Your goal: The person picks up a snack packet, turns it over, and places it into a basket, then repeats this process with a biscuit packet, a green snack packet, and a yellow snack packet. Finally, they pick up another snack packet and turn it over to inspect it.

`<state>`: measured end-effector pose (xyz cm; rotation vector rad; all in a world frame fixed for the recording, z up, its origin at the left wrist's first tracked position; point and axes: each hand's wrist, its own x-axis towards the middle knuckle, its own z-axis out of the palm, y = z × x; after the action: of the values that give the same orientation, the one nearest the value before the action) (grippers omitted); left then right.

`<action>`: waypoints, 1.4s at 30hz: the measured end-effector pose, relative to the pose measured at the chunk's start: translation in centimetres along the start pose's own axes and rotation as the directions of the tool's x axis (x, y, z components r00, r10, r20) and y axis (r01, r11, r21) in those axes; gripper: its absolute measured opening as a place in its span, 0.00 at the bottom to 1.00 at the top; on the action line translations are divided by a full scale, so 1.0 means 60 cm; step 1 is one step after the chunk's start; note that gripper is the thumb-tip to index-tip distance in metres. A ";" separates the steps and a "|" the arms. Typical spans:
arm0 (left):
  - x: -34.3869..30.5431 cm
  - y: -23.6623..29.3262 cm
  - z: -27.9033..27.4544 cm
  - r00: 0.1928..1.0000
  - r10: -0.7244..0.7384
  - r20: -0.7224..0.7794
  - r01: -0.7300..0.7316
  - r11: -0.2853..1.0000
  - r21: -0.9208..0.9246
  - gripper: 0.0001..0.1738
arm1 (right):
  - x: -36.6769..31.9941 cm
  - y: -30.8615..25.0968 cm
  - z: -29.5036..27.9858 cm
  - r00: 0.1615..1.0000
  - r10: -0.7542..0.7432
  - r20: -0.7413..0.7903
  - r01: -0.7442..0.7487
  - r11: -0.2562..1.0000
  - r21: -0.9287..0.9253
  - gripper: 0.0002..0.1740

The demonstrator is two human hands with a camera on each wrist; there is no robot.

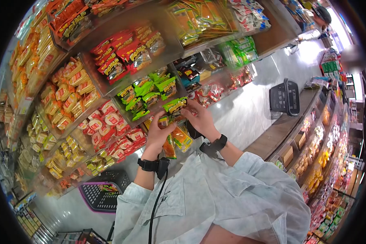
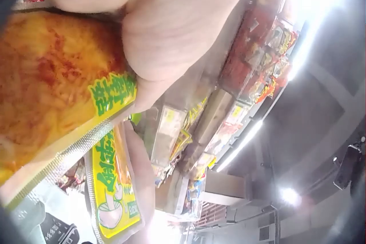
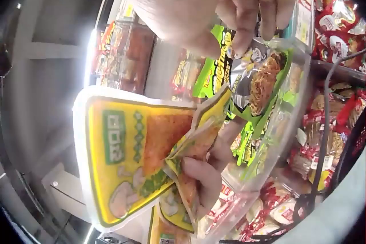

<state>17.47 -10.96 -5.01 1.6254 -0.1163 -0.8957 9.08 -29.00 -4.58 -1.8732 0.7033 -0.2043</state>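
Held low before the shelf, my left hand (image 1: 160, 132) grips several flat yellow snack packets (image 1: 181, 139). The left wrist view shows one packet (image 2: 63, 89) close up, orange food showing through its clear face, and another yellow packet (image 2: 114, 184) below it. Mushroom pictures mark the yellow packet (image 3: 137, 164) in the right wrist view. My right hand (image 1: 201, 122) pinches a green-and-black snack packet (image 1: 175, 106) right above the yellow ones. Noodle-like food is printed on this green packet (image 3: 263, 81). Similar green packets (image 1: 150, 97) fill the clear bin just beyond both hands.
Clear bins of red packets (image 1: 128, 53) and wrapped snacks (image 1: 71, 89) surround the green ones. A dark shopping basket (image 1: 103, 191) with packets inside stands at lower left. Another basket (image 1: 284, 97) is across the aisle, near a second shelf (image 1: 313, 142). A cable (image 1: 152, 211) hangs from my left wrist.
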 end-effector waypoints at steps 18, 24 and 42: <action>0.074 0.075 0.081 0.967 -0.072 -0.246 0.003 0.963 -0.268 0.39 | 0.210 0.027 -0.030 0.861 -0.157 0.483 0.084 0.982 0.168 0.34; 0.071 0.068 0.084 0.939 -0.033 -0.342 -0.111 0.913 -0.393 0.40 | 0.207 0.044 -0.036 0.867 -0.140 0.479 0.011 0.965 0.262 0.31; -0.038 -0.043 0.044 0.992 -0.079 0.098 0.104 0.953 -0.286 0.31 | -0.065 0.005 -0.067 0.880 0.119 0.459 -0.040 0.983 -0.177 0.22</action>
<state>13.28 -11.13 -6.13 1.3277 0.0316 -1.0037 3.97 -30.07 -2.51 -1.9398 0.4669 0.3650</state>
